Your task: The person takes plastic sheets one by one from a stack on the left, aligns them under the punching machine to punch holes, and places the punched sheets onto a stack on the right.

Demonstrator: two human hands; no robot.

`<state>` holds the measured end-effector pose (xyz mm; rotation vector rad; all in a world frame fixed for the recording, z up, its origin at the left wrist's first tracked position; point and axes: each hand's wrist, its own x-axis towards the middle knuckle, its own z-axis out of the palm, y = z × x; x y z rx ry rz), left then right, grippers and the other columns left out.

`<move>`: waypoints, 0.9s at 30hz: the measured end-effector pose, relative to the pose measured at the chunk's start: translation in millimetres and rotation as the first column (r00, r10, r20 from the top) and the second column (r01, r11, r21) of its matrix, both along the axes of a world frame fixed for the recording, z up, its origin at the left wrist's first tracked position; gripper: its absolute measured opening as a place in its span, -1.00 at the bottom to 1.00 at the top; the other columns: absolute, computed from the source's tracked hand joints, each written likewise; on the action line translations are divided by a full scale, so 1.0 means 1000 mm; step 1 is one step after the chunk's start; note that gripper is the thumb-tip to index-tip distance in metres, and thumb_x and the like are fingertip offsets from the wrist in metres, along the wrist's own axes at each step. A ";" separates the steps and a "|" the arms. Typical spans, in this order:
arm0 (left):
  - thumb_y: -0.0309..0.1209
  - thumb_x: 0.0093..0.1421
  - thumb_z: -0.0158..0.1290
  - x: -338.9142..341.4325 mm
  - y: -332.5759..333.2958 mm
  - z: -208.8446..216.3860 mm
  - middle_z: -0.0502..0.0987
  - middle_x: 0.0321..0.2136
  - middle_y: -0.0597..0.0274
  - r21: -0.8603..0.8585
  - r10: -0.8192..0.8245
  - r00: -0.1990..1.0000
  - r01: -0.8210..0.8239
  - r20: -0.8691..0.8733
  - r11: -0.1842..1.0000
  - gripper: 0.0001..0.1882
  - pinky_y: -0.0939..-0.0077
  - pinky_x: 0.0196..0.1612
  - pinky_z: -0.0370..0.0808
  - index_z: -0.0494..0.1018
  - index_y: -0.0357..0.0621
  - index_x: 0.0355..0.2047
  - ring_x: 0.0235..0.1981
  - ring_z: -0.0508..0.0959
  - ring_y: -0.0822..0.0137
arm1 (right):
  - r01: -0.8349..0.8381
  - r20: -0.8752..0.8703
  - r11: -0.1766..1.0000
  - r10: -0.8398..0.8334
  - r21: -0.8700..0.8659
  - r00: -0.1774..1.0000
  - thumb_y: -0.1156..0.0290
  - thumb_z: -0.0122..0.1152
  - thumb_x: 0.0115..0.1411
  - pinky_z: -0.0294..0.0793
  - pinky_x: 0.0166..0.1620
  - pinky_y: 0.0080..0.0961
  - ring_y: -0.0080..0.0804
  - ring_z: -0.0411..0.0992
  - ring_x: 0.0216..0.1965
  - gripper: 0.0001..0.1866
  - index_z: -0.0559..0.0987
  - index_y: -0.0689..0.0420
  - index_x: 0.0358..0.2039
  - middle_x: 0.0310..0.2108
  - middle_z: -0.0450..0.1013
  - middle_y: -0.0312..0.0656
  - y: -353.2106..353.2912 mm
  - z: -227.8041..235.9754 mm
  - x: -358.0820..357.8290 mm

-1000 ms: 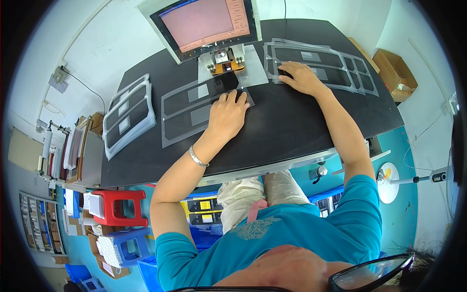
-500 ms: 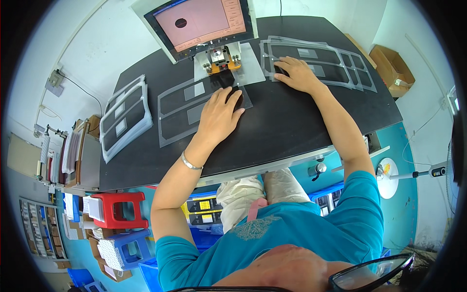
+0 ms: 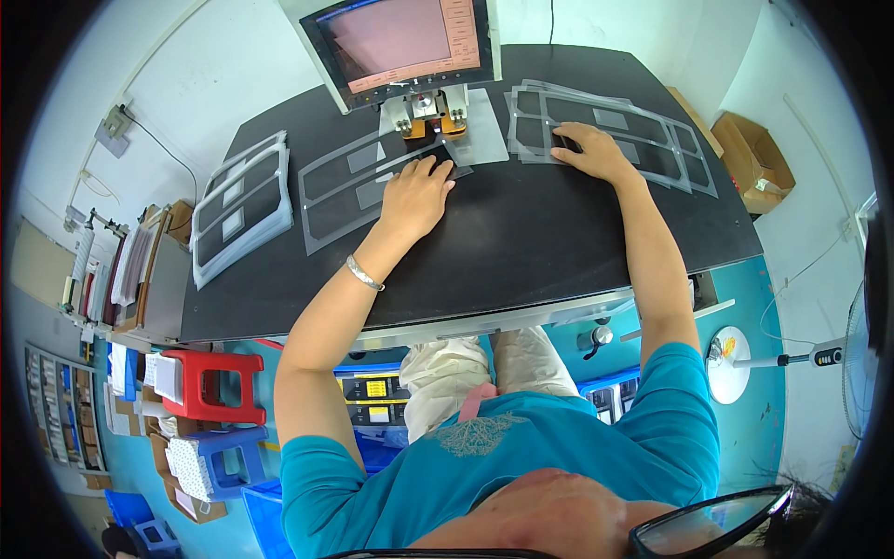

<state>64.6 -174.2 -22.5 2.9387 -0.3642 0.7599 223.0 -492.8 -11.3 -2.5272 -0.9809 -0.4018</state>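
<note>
My left hand (image 3: 417, 197) lies palm down with fingers stretched over the right end of a clear plastic sheet (image 3: 323, 224) with frosted borders and pale rectangles. That end of the sheet reaches the small punch-like machine head (image 3: 434, 127), which has orange-yellow parts. Whether the fingertips press on the sheet is hard to tell. At the right, my right hand (image 3: 598, 154) rests on a loose pile of similar clear sheets (image 3: 663, 140), thumb and fingers apart and slightly curved. Neither hand is closed around anything.
A monitor (image 3: 400, 47) with a pinkish picture stands behind the machine head. A stack of clear sheets (image 3: 244, 210) lies at the table's left. Beyond the table (image 3: 521, 252) are a cardboard box (image 3: 752, 158), a red stool (image 3: 216, 384) and a fan (image 3: 827, 354).
The sheet under my left hand has slid slightly away, toward the machine head. My right hand has shifted a little rightward on its pile. The dark disc on the monitor is gone; the whole view has tilted.
</note>
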 end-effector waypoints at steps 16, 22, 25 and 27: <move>-0.36 0.27 0.04 -0.005 0.004 0.003 0.48 0.05 0.09 -0.068 -0.031 0.996 0.037 0.089 0.997 -0.64 0.23 0.06 0.49 0.44 -0.08 0.08 0.07 0.48 0.07 | 0.017 -0.037 0.997 -0.015 0.077 0.999 0.09 0.25 0.18 0.39 0.13 -0.27 -0.08 0.43 0.08 -0.54 0.58 0.16 -0.03 0.02 0.50 -0.06 0.001 0.003 -0.002; -0.50 0.15 0.10 -0.025 0.012 0.017 0.56 -0.12 0.22 -0.143 -0.031 0.999 0.036 0.034 0.989 -0.71 0.30 -0.16 0.58 0.54 -0.07 -0.09 -0.12 0.57 0.15 | -0.007 -0.030 0.987 0.012 0.162 0.999 0.17 0.27 0.17 0.43 0.06 -0.29 -0.07 0.47 0.00 -0.59 0.60 0.19 -0.08 -0.04 0.52 -0.03 0.004 0.004 -0.004; -0.52 0.15 0.08 -0.025 0.012 0.017 0.58 -0.20 0.25 -0.117 -0.033 0.999 0.038 0.037 0.992 -0.73 0.30 -0.21 0.59 0.56 -0.08 -0.12 -0.18 0.59 0.16 | -0.010 -0.027 0.984 0.016 0.178 1.000 0.21 0.28 0.19 0.44 0.04 -0.33 -0.10 0.48 -0.02 -0.62 0.60 0.20 -0.08 -0.04 0.53 -0.04 0.006 0.006 -0.007; -0.52 0.16 0.06 -0.020 0.014 0.014 0.59 -0.23 0.25 -0.087 -0.036 0.998 0.040 0.051 0.995 -0.73 0.30 -0.23 0.59 0.56 -0.09 -0.12 -0.20 0.60 0.16 | -0.016 -0.024 0.982 0.021 0.189 1.000 0.23 0.28 0.19 0.45 0.03 -0.34 -0.11 0.49 -0.02 -0.63 0.60 0.20 -0.08 -0.04 0.53 -0.04 0.009 0.007 -0.007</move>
